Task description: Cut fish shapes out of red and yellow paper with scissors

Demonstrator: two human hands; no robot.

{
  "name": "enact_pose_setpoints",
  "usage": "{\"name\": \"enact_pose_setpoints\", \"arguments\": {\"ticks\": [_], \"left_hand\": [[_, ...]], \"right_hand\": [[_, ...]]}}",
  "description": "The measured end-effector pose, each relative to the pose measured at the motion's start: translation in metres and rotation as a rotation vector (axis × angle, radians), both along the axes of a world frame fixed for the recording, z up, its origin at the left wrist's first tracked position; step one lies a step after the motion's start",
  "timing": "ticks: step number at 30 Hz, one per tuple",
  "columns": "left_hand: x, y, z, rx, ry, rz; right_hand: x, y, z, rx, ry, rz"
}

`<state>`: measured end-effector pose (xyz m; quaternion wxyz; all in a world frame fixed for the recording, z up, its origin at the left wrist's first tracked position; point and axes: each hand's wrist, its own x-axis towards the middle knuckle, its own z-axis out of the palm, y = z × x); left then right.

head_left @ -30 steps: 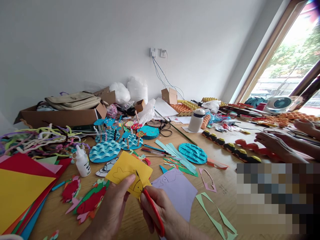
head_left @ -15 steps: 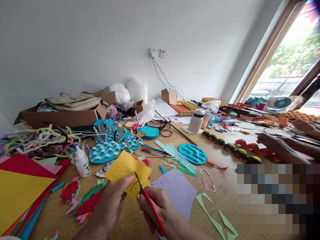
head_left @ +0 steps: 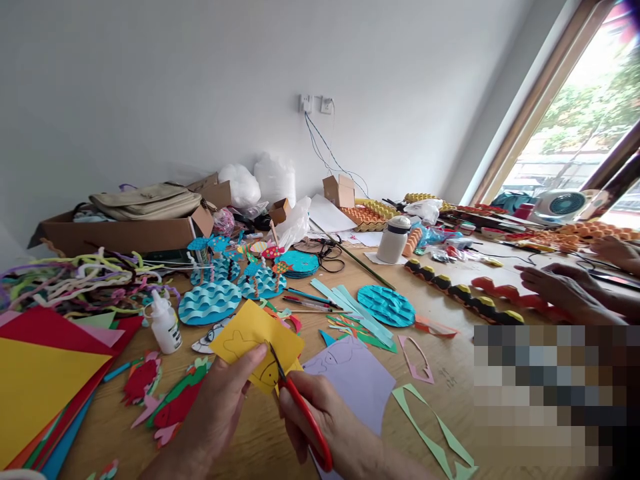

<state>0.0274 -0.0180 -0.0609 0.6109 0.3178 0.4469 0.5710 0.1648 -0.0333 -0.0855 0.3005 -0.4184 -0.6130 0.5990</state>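
Observation:
My left hand [head_left: 220, 393] pinches a yellow sheet of paper [head_left: 273, 328] between thumb and fingers. A fish outline is drawn on the sheet in dark pen. My right hand [head_left: 325, 413] is closed round the red handles of a pair of scissors [head_left: 311, 421]. Their dark blades lie at the sheet's right part, near the fish's head. Below on the table rests a lilac sheet [head_left: 357, 380] with another drawn fish. Cut-out paper fish in red and green [head_left: 177, 400] lie beside my left wrist.
A white glue bottle [head_left: 165, 323] and coloured paper sheets [head_left: 45, 373] are at the left. Blue wavy paper discs [head_left: 210, 302] stand behind. Green paper scraps [head_left: 425, 423] lie to the right. Another person's hands [head_left: 560, 290] work over a red egg-carton strip [head_left: 505, 293] at far right.
My hands, the yellow sheet and the scissors stay almost in place, with only a slight shift. The co-worker's hands at the right have moved slightly.

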Motion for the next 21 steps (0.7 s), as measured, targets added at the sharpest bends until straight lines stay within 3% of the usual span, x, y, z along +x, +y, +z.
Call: {"name": "enact_pose_setpoints", "arguments": {"ticks": [7, 14, 21], "left_hand": [[-0.010, 0.005, 0.007, 0.058, 0.053, -0.064], [-0.018, 0.011, 0.009, 0.082, 0.191, 0.028], [-0.020, 0.016, 0.006, 0.101, 0.219, 0.085]], "right_hand": [[0.005, 0.002, 0.005, -0.046, -0.026, 0.047], [0.007, 0.005, 0.008, -0.191, -0.054, 0.107], [0.014, 0.004, 0.015, -0.123, 0.043, 0.149]]}}
